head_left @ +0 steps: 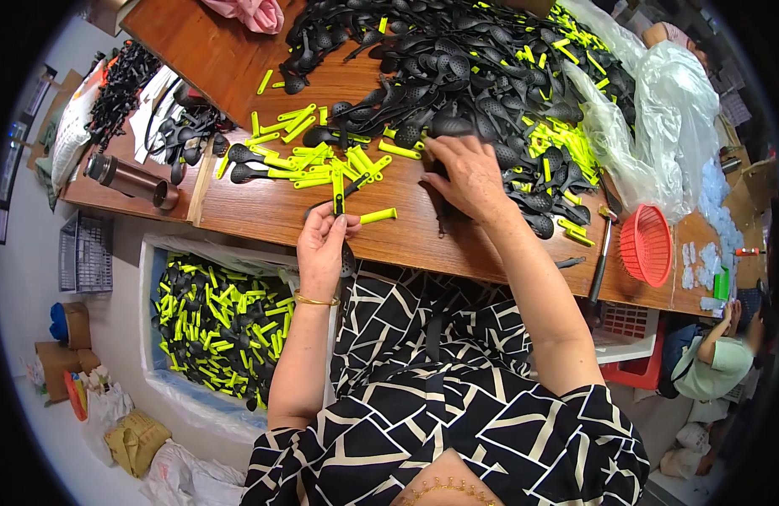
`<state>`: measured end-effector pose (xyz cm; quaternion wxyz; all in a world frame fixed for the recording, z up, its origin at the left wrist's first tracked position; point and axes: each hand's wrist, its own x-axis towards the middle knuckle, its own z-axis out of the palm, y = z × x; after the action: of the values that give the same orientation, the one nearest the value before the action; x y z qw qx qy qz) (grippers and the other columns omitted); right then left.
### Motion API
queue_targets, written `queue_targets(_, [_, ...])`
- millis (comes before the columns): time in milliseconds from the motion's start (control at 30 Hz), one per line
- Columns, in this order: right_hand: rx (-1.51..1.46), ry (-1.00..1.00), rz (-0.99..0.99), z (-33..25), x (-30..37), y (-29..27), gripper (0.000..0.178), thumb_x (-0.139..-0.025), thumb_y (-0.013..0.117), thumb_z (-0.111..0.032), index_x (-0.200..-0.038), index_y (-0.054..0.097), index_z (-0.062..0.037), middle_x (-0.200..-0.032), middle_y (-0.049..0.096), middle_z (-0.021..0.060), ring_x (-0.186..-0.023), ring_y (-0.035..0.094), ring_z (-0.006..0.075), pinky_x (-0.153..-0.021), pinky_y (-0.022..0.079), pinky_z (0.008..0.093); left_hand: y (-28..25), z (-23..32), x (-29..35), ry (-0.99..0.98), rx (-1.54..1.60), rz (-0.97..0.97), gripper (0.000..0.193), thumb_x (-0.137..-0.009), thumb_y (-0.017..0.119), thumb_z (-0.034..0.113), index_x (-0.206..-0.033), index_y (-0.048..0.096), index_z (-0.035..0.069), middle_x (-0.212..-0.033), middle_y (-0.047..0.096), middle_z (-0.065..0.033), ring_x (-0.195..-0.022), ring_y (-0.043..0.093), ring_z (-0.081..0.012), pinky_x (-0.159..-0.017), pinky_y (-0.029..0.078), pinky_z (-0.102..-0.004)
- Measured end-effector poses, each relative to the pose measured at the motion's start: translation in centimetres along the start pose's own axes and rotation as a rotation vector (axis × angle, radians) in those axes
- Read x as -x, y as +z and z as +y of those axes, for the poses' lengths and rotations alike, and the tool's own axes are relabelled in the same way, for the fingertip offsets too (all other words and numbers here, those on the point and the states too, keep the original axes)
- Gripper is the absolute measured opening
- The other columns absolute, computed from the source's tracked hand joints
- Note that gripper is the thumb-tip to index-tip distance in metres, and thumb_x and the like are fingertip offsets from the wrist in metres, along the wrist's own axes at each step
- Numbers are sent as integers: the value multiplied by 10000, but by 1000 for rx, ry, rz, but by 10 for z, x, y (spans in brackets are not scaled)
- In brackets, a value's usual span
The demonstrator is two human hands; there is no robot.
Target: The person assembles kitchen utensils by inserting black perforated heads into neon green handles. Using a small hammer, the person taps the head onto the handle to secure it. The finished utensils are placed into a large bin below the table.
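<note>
Our patterned dress [491, 422] could catch the lime handle [338, 181] our left hand [320, 249] pinches near the table [406, 228] edge, should that fingertip grip slip; whether our right hand [472, 173], by the black spoons [448, 72], grasps anything, we cannot tell.

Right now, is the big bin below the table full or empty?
Not empty: black-and-green utensils spread across the bin. Full to the brim, can't tell: depth is hidden.
</note>
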<state>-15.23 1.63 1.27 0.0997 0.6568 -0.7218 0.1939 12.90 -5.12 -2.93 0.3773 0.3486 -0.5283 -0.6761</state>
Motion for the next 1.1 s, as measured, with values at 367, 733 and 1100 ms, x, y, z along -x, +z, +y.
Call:
queue_targets(367, [108, 139, -24, 33, 6, -7, 553, -829, 784, -303, -1339, 657, -129, -1460, 573, 41, -1335, 495, 308, -1119, 332, 529, 6, -17, -23, -8, 70, 38, 255, -1059, 595, 131, -1276, 555, 3, -981, 714, -103, -842, 713, -150, -761, 604, -273])
queue_targets(733, [99, 39, 10, 24, -10, 20, 200, -856, 750, -183, -1054, 746, -156, -1158, 693, -14, -1256, 556, 246, -1177, 251, 626, 12, -15, -17, 4, 65, 40, 251, -1057, 601, 126, -1265, 563, -9, -964, 708, -95, -839, 702, -143, -759, 584, -266])
queue_targets(1100, [0, -20, -75, 33, 10, 8, 105, -873, 746, -163, -969, 711, -138, -1052, 696, 17, -1176, 606, 257, -1158, 314, 572, 11, -15, -18, 24, -5, 4, 254, -1062, 582, 113, -1270, 539, -26, -993, 702, -104, -849, 703, -146, -757, 568, -261])
